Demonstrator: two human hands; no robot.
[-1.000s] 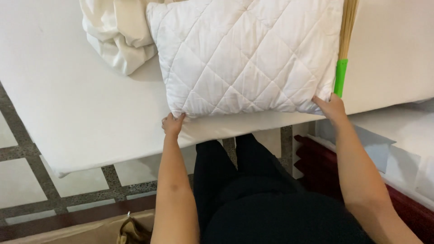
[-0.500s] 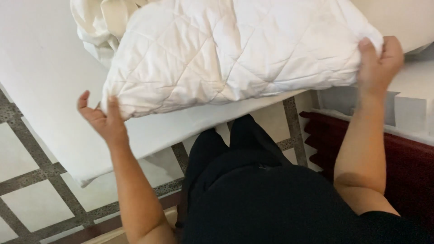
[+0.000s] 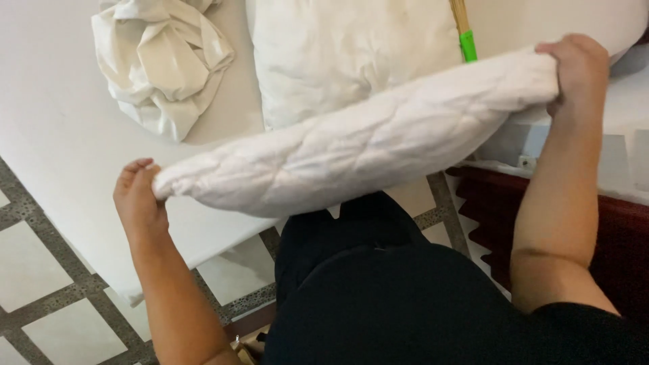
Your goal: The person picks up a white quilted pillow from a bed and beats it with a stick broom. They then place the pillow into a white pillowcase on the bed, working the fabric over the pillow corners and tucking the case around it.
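white quilted pillow (image 3: 358, 149), corners under fingers (image 3: 138, 177)

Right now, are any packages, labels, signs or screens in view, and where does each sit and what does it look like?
None in view: no package, label, sign or screen.
Quilted pillow: white, long, lifted by both ends, left hand and right hand.
Second pillow: white, lying on the white surface behind.
Crumpled sheet: cream, upper left.
Green band: on a straw broom, top centre.

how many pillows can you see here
2. The quilted pillow is held up off the bed, left hand at one end, right hand at the other. The plain pillow lies on the bed behind it. Others may be hidden.
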